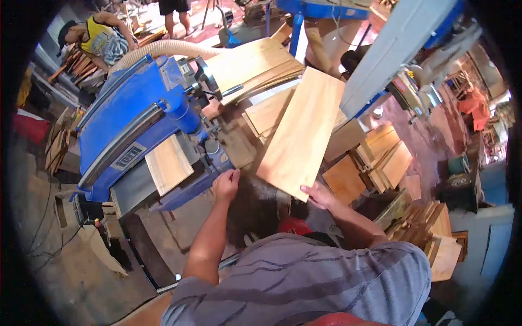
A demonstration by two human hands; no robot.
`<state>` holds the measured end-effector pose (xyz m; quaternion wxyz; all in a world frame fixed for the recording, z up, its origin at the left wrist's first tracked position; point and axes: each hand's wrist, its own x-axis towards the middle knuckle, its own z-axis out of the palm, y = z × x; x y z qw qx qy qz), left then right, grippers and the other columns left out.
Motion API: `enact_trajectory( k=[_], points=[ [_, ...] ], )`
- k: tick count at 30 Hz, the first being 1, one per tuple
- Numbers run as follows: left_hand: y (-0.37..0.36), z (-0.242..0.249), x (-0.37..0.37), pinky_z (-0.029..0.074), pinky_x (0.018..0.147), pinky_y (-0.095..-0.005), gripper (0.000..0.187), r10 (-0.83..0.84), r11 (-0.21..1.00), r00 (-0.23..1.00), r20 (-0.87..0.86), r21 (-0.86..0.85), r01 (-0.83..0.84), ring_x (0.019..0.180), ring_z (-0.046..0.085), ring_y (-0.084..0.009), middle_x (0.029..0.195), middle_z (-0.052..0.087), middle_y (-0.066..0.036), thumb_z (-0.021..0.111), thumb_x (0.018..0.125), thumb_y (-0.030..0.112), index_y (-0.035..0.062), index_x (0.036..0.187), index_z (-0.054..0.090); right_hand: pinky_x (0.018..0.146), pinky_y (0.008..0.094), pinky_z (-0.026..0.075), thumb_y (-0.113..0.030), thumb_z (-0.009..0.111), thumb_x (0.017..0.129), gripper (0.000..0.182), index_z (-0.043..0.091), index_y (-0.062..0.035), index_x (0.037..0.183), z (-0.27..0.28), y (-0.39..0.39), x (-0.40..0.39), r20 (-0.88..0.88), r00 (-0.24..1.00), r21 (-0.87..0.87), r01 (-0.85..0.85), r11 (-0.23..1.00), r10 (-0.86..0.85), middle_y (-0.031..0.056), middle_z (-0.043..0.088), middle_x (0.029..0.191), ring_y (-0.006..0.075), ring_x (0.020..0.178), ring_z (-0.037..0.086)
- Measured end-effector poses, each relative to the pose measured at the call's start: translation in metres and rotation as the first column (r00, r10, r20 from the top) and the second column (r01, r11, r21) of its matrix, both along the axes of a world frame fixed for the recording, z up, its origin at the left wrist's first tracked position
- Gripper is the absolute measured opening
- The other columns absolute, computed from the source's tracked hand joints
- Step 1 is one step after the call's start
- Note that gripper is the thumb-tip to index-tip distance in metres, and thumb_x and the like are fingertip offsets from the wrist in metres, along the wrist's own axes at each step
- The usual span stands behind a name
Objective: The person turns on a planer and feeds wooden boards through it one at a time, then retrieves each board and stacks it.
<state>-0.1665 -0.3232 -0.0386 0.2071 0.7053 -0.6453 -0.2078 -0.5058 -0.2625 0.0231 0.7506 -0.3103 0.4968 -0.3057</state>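
Note:
My right hand [318,195] grips the near edge of a long, light wooden board [302,130], which is tilted up and points away from me over the workbench. My left hand [225,182] rests with loosely bent fingers on the near corner of a blue planing machine [130,108], just left of the board's near corner and not clearly touching the board. A shorter plank [168,163] lies in the machine's bed. Something dark [255,209] sits between my forearms, above my grey striped shirt.
Planks are stacked behind the machine [255,65], on the right [380,157] and at the lower right [429,233]. A ribbed hose [174,49] runs from the machine's top. A person in a yellow top [100,38] crouches at the far left; other legs stand behind.

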Motion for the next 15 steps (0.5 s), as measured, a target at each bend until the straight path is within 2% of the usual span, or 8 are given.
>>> enact_trajectory(
  k=[2, 4, 6, 8, 9, 12, 13, 15],
  points=[
    [-0.006, -0.031, 0.016, 0.049, 0.081, -0.0395, 0.037, -0.114, 0.993, 0.873, -0.475, -0.028, 0.114, 0.085, 0.067, -0.0261, 0.085, 0.070, -0.008, 0.053, 0.096, 0.041, 0.0076, 0.099, 0.069, 0.097, 0.0348, 0.047, -0.015, 0.060, 0.096, 0.039, 0.052, 0.0002, 0.131, -0.015, 0.046, 0.006, -0.013, 0.999, -0.134, -0.033, 0.990, 0.032, 0.0074, 0.063, 0.121, 0.0179, 0.111, 0.059],
    [-0.008, -0.043, 0.016, 0.048, 0.085, -0.0364, 0.040, 0.000, 0.960, 0.458, -0.889, 0.128, 0.249, 0.091, 0.066, -0.0216, 0.099, 0.070, -0.008, 0.046, 0.102, 0.038, 0.0044, 0.114, 0.065, 0.098, 0.0347, 0.045, -0.017, 0.063, 0.095, 0.039, 0.055, -0.0008, 0.130, -0.015, 0.088, 0.015, -0.031, 0.996, -0.249, -0.085, 0.965, 0.080, 0.0063, 0.064, 0.120, 0.0163, 0.110, 0.059],
    [0.022, 0.012, 0.000, 0.047, 0.087, -0.0322, 0.039, -0.057, 0.929, 0.377, -0.925, 0.089, 0.358, 0.097, 0.061, -0.0163, 0.109, 0.065, -0.007, 0.042, 0.105, 0.034, 0.0024, 0.118, 0.060, 0.096, 0.0341, 0.045, -0.019, 0.066, 0.093, 0.040, 0.058, -0.0020, 0.128, 0.011, 0.116, 0.028, -0.143, 0.964, -0.228, -0.253, 0.940, 0.225, 0.0062, 0.065, 0.120, 0.0151, 0.107, 0.059],
    [0.056, 0.060, -0.015, 0.045, 0.088, -0.0295, 0.036, -0.071, 0.956, 0.236, -0.969, 0.001, 0.293, 0.098, 0.056, -0.0115, 0.109, 0.062, -0.005, 0.045, 0.104, 0.033, 0.0022, 0.116, 0.060, 0.096, 0.0339, 0.045, -0.019, 0.067, 0.092, 0.040, 0.058, -0.0001, 0.126, 0.026, 0.138, 0.045, -0.219, 0.927, -0.225, -0.352, 0.909, 0.305, 0.0071, 0.066, 0.117, 0.0159, 0.107, 0.058],
    [0.071, 0.080, -0.018, 0.043, 0.087, -0.0282, 0.034, -0.092, 0.969, 0.228, -0.969, -0.035, 0.243, 0.097, 0.053, -0.0097, 0.105, 0.062, -0.003, 0.046, 0.103, 0.031, 0.0018, 0.114, 0.059, 0.096, 0.0340, 0.045, -0.019, 0.066, 0.093, 0.039, 0.058, 0.0006, 0.125, 0.031, 0.146, 0.055, -0.289, 0.903, -0.237, -0.389, 0.890, 0.317, 0.0073, 0.066, 0.117, 0.0165, 0.107, 0.058],
    [0.084, 0.075, 0.000, 0.044, 0.087, -0.0305, 0.035, 0.009, 0.998, 0.336, -0.942, -0.015, -0.068, 0.093, 0.054, -0.0113, 0.102, 0.062, -0.004, 0.047, 0.102, 0.033, 0.0013, 0.113, 0.058, 0.097, 0.0342, 0.044, -0.017, 0.065, 0.092, 0.046, 0.051, 0.0021, 0.131, 0.039, 0.160, 0.085, -0.344, 0.850, -0.284, -0.498, 0.819, 0.398, 0.0117, 0.063, 0.123, 0.0184, 0.109, 0.057],
    [0.090, 0.077, 0.007, 0.044, 0.087, -0.0305, 0.035, 0.034, 0.993, 0.336, -0.941, -0.005, -0.115, 0.093, 0.054, -0.0113, 0.102, 0.062, -0.004, 0.047, 0.102, 0.033, 0.0013, 0.113, 0.058, 0.101, 0.0350, 0.041, -0.016, 0.066, 0.090, 0.055, 0.044, 0.0017, 0.137, 0.048, 0.164, 0.099, -0.398, 0.844, -0.353, -0.502, 0.790, 0.358, 0.0151, 0.056, 0.131, 0.0203, 0.117, 0.053],
    [0.100, 0.081, 0.022, 0.047, 0.082, -0.0297, 0.046, 0.112, 0.917, 0.107, -0.988, 0.061, -0.394, 0.092, 0.059, -0.0149, 0.100, 0.062, -0.005, 0.041, 0.103, 0.046, 0.0038, 0.111, 0.057, 0.105, 0.0357, 0.038, -0.015, 0.067, 0.088, 0.065, 0.036, 0.0014, 0.143, 0.070, 0.170, 0.129, -0.445, 0.826, -0.412, -0.533, 0.739, 0.347, 0.0186, 0.049, 0.140, 0.0223, 0.125, 0.049]
  ],
)
